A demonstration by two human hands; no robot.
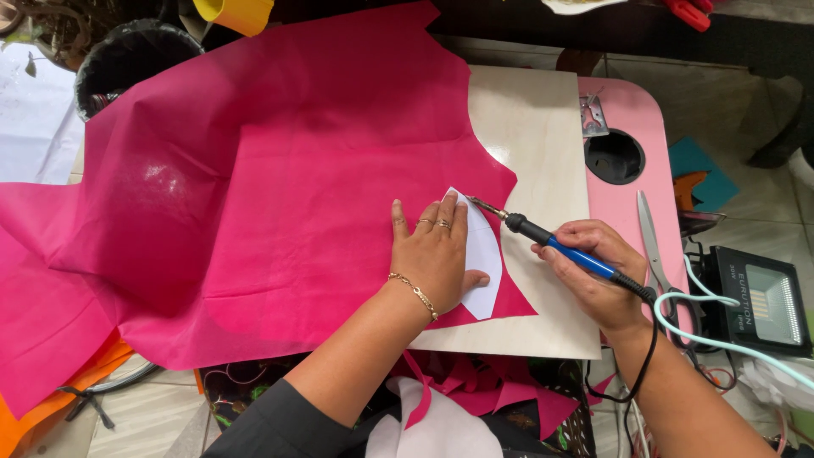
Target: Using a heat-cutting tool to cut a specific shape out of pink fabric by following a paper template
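A large sheet of magenta fabric (pixel 280 170) lies spread over a pale wooden board (pixel 534 127). My left hand (pixel 432 254) presses flat on a white paper template (pixel 485 254) that sits on the fabric's right edge. My right hand (pixel 593 271) grips a soldering-iron-style hot tool (pixel 551 242) with a black and blue handle. Its metal tip touches the fabric at the template's upper corner. A black cord runs from the handle down past my wrist.
The board rests on a pink table (pixel 644 153) with a round hole (pixel 614 156). Scissors (pixel 657 254) lie on the pink top beside my right hand. A black lamp unit (pixel 759 297) and pale green cable sit at right. Magenta scraps (pixel 509 394) lie below. A black bin (pixel 127 59) stands at top left.
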